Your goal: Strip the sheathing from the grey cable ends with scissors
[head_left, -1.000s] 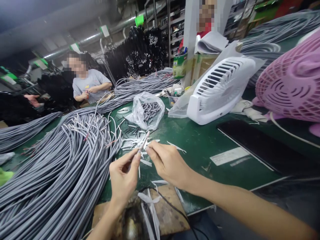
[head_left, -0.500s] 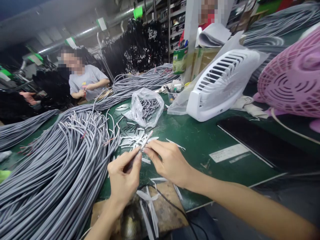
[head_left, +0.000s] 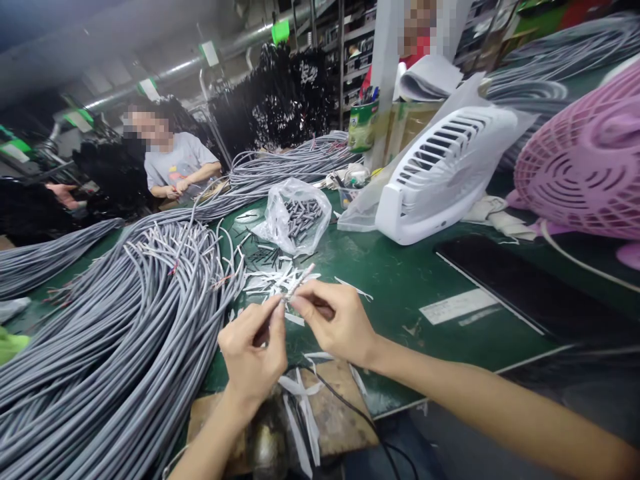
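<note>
Over the green table, my left hand (head_left: 253,353) and my right hand (head_left: 340,323) meet with thumbs and forefingers pinched. Between them is a thin, pale grey cable end (head_left: 303,277) that points up and away to the right; where it runs below the fingers is hidden. White strips (head_left: 267,281) lie scattered just beyond the fingertips, with small black pieces (head_left: 265,255) behind them. A clear plastic bag (head_left: 274,223) farther back holds short grey tube pieces (head_left: 303,219). Left of my hands spreads a large bundle of grey cables (head_left: 125,333) with pale stripped ends.
A white fan (head_left: 445,173) and a pink fan (head_left: 580,160) stand at the right, near a black flat panel (head_left: 525,287). A stained board (head_left: 340,420) with a black cord lies below my hands. Across the table, a person (head_left: 177,163) handles something small.
Both hands stay pinched together on the cable end, which shows a little longer past the fingers. The person opposite has lowered their hands slightly; the whole view has shifted a little.
</note>
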A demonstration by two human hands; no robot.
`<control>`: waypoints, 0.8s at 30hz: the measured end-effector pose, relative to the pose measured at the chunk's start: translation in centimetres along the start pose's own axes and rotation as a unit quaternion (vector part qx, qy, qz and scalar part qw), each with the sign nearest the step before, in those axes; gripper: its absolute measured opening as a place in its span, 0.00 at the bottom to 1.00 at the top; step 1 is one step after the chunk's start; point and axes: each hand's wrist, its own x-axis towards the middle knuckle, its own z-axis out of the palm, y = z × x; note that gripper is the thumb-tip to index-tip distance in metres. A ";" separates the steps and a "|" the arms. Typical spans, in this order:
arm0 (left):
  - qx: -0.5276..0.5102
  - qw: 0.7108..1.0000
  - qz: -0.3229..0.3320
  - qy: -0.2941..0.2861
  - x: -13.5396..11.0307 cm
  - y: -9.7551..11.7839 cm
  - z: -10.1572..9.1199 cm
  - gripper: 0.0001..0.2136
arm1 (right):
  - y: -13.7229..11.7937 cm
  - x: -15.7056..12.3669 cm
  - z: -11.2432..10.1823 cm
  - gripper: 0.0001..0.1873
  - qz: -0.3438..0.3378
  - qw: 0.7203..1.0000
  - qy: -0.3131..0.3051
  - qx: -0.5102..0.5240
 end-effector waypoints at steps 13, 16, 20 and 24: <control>-0.274 0.906 -0.324 -0.013 2.5 -0.8 0.2 0.19 | -0.1 -0.9 0.9 0.12 -0.132 0.988 0.031 -0.076; -0.328 0.881 -0.337 -0.054 2.0 -0.4 -0.3 0.19 | 0.5 0.2 0.3 0.10 -0.043 0.993 0.033 -0.102; -0.340 0.877 -0.330 -0.078 1.5 -0.2 -0.5 0.17 | 0.5 0.5 0.3 0.10 -0.026 0.996 0.009 -0.082; -0.331 0.884 -0.316 -0.092 1.4 -0.5 -0.3 0.15 | 0.3 0.3 0.6 0.10 -0.011 0.998 0.010 -0.068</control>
